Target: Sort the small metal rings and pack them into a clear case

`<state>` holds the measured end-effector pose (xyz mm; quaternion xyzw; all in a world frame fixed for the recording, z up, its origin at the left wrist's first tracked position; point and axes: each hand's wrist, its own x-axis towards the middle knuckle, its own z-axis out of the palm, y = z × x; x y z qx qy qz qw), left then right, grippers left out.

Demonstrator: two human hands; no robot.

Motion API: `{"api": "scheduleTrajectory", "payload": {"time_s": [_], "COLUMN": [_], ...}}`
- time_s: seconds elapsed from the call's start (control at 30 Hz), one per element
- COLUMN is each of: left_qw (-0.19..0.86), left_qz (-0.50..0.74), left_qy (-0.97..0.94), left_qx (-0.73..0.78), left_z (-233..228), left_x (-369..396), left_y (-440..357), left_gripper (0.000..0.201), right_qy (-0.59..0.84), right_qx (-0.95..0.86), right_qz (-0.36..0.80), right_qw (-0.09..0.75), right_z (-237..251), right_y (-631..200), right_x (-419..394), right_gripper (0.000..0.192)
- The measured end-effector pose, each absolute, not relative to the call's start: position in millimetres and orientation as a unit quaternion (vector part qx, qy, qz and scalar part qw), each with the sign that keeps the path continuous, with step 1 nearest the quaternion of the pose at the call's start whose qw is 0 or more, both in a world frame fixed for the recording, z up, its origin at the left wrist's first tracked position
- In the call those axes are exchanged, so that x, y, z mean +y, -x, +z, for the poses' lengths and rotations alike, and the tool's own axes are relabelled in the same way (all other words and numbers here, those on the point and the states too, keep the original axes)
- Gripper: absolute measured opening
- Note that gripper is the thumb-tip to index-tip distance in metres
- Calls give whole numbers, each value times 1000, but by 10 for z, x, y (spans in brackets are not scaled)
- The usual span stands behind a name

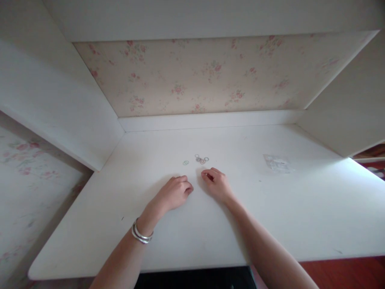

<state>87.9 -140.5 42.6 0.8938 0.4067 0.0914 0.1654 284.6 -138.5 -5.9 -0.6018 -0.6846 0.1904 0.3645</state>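
Note:
A small loose group of thin rings (206,159), several in number and greyish or reddish, lies on the white desk just beyond my hands. To its left sit green rings (185,163) that overlap. My right hand (217,184) is closest to the group, its fingers curled and its thumb near the fingertips. Whatever its grip contains, if anything, is too small to tell. My left hand (175,191) rests on the desk below the green rings, fingers bent inward and pressed together; its fingertips are partly hidden. A silver bracelet (141,233) circles the left wrist.
On the right of the white desk (300,216) lies a clear plastic bag (276,163). White side panels and a floral-papered back wall (195,76) enclose the far part. A small dark mark (122,218) shows at the left, and something black sits below the front edge.

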Motion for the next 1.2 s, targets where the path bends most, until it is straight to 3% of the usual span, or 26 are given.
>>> {"api": "scheduleTrajectory", "payload": {"time_s": [0.3, 0.47, 0.9, 1.2], "left_qw": [239, 326, 350, 355], "left_qz": [279, 294, 297, 310], "left_qy": [-756, -684, -683, -677], "left_qx": [541, 584, 568, 565], "left_z": [306, 138, 24, 37], "left_x": [-1157, -1023, -1002, -998], "left_y": [-558, -441, -479, -472], "left_gripper": [25, 30, 28, 31], "right_qy": [676, 697, 684, 503], "right_qx": [-681, -678, -702, -800], "right_qz": [76, 42, 49, 140], "right_qw": [271, 230, 192, 295], "right_z": [-82, -57, -48, -4], "right_y": [-2872, -2839, -2849, -2731], "right_x": [-1192, -1105, -1131, -1507], "right_gripper": [29, 31, 28, 25]}}
